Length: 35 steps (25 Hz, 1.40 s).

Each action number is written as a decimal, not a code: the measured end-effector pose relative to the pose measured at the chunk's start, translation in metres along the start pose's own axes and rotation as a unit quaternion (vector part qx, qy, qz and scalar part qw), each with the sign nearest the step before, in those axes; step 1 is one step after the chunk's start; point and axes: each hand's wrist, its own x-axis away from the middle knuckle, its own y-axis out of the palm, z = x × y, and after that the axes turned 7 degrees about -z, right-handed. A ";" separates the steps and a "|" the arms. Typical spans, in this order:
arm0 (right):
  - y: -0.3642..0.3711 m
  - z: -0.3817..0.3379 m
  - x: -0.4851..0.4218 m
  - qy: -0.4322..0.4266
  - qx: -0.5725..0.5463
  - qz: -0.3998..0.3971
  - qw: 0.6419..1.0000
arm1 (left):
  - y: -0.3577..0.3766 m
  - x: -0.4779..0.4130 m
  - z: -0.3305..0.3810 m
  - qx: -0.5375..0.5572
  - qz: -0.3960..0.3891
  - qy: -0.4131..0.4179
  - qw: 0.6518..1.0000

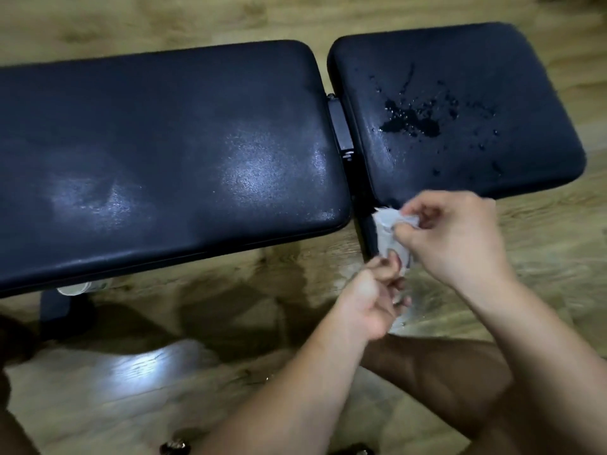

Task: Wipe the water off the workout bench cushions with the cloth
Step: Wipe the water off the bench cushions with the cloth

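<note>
The workout bench has two dark padded cushions: a long back cushion (164, 152) on the left and a shorter seat cushion (460, 152) on the right. A puddle of water (410, 121) with scattered droplets lies on the seat cushion. A crumpled white cloth (389, 229) is held in front of the seat cushion's near edge, off the cushion. My left hand (368, 297) pinches its lower end and my right hand (456, 234) grips its upper end. The long cushion shows only shiny glare patches.
A black metal hinge bracket (340, 129) joins the two cushions. A black bench leg (56, 307) stands on the wooden floor (164, 372), with a pale cup-like object (82, 287) under the bench edge. My knee (437, 379) is at the lower right.
</note>
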 end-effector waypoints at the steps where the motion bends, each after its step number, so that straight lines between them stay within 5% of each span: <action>1: -0.009 0.007 0.006 0.016 -0.020 -0.004 1.000 | 0.007 0.006 -0.008 -0.005 -0.007 -0.001 1.000; 6: -0.032 -0.017 0.003 -0.030 -0.230 0.017 0.973 | 0.031 0.058 0.012 0.064 -0.031 0.099 0.993; 9: -0.027 -0.052 0.008 -0.012 -0.336 -0.074 0.939 | 0.034 0.099 0.039 0.060 -0.032 0.197 0.978; 12: -0.015 -0.074 0.027 -0.057 -0.258 -0.149 0.953 | 0.036 0.125 0.039 -0.022 0.014 0.260 0.965; 15: -0.011 -0.089 0.042 -0.132 -0.158 -0.113 0.972 | 0.028 0.142 0.029 -0.050 0.049 0.280 0.957; 18: -0.024 -0.091 0.043 -0.128 -0.216 -0.068 0.966 | 0.021 0.159 0.022 -0.177 0.085 0.267 0.944; 20: -0.037 -0.081 0.027 -0.075 -0.278 -0.011 0.958 | 0.026 0.169 0.042 -0.412 0.153 0.248 0.863; 23: -0.034 -0.057 -0.009 0.007 -0.337 0.043 0.941 | 0.033 0.174 0.102 -0.747 0.300 0.219 0.552; 24: -0.031 -0.057 -0.022 0.020 -0.338 0.053 0.940 | 0.037 0.172 0.126 -0.793 0.328 0.196 0.474; 25: -0.027 -0.061 -0.038 0.023 -0.329 0.062 0.942 | 0.041 0.167 0.149 -0.819 0.340 0.165 0.432; 30: -0.029 -0.085 -0.130 0.024 -0.161 0.090 0.983 | 0.070 0.106 0.217 -0.897 0.286 0.037 0.334; 35: -0.005 -0.109 -0.194 -0.010 -0.015 0.034 0.999 | 0.061 0.074 0.227 -0.894 0.259 -0.019 0.365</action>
